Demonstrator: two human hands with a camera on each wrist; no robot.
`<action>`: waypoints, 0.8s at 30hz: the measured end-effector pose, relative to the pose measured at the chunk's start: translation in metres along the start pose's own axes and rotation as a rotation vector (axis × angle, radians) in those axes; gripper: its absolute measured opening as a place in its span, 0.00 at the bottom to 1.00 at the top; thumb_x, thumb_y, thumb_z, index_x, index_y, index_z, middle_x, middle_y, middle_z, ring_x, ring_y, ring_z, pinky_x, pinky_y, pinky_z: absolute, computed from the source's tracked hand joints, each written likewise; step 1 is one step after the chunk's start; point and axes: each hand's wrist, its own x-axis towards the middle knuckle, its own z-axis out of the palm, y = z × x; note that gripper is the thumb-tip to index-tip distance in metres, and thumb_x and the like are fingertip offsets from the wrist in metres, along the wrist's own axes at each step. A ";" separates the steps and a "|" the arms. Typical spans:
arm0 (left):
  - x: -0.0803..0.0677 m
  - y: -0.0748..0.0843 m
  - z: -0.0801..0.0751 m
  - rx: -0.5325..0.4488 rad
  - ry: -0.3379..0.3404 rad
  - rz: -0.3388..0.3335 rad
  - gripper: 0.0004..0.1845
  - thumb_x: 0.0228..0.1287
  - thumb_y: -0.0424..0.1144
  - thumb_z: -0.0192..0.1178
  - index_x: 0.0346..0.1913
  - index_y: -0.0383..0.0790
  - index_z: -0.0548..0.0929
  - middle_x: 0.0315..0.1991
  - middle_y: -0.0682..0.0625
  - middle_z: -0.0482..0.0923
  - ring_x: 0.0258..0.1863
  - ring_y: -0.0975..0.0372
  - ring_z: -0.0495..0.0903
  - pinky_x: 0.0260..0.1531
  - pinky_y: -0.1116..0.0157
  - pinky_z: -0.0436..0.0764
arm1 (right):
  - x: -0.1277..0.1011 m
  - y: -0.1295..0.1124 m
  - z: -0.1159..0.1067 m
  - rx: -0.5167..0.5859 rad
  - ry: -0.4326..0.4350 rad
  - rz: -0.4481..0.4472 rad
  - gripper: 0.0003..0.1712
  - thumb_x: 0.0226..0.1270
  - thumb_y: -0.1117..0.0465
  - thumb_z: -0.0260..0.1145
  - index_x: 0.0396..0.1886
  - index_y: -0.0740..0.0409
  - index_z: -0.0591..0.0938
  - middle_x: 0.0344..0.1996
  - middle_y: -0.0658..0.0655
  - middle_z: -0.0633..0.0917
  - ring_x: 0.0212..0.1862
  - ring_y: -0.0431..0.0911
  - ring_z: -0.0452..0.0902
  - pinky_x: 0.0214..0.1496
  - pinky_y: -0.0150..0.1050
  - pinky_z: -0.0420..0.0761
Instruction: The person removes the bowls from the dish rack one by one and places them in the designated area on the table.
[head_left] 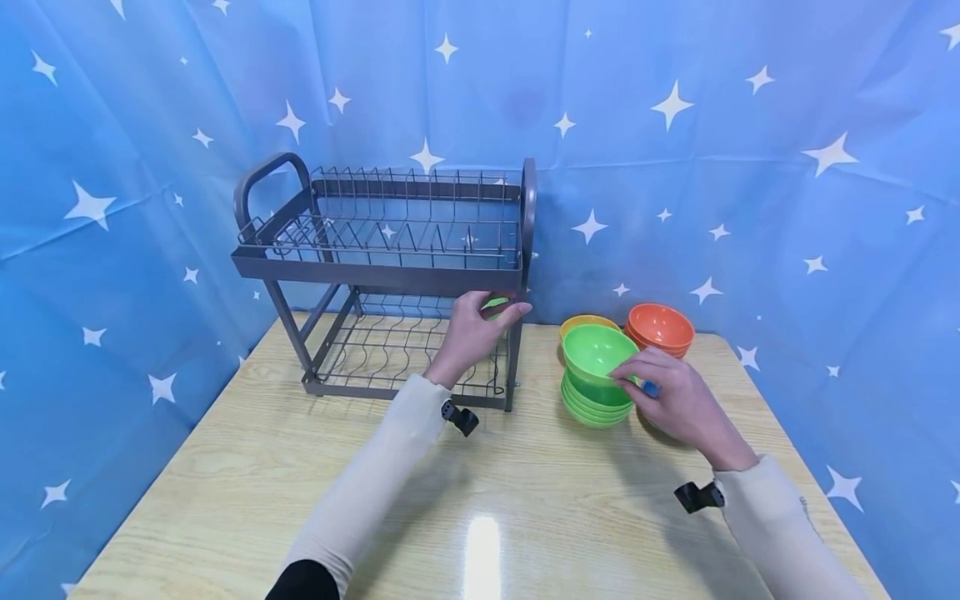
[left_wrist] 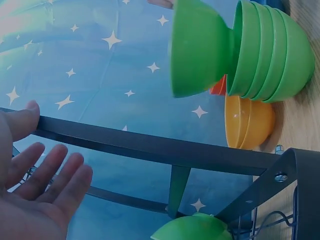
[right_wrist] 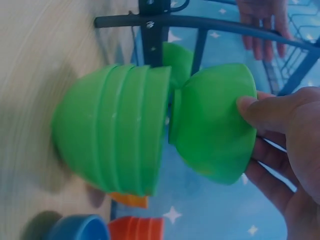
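Note:
My right hand (head_left: 671,396) pinches the rim of a green bowl (head_left: 596,354), thumb outside and fingers within. That bowl is upright over a stack of green bowls (right_wrist: 112,130), its foot close to the top one's rim. By the right front post of the dark dish rack (head_left: 375,279), my left hand (head_left: 472,333) has its fingers loosely extended and holds nothing, as the left wrist view shows. Another green bowl (left_wrist: 192,227) sits inside the rack's lower level, mostly hidden behind my left hand in the head view.
Orange-red bowls (head_left: 660,327) and yellow bowls (left_wrist: 250,122) stand behind the green stack. A blue bowl (right_wrist: 80,229) stands beside it, largely covered by my right hand in the head view. The wooden table (head_left: 525,475) meets a blue star-patterned curtain (head_left: 750,208) at the back.

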 end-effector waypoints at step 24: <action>-0.005 -0.002 0.012 0.065 0.041 0.110 0.15 0.73 0.48 0.62 0.53 0.43 0.85 0.45 0.50 0.87 0.45 0.62 0.85 0.52 0.63 0.87 | -0.029 0.011 0.016 -0.061 -0.043 0.057 0.14 0.47 0.72 0.80 0.32 0.51 0.92 0.33 0.45 0.90 0.36 0.39 0.82 0.39 0.25 0.78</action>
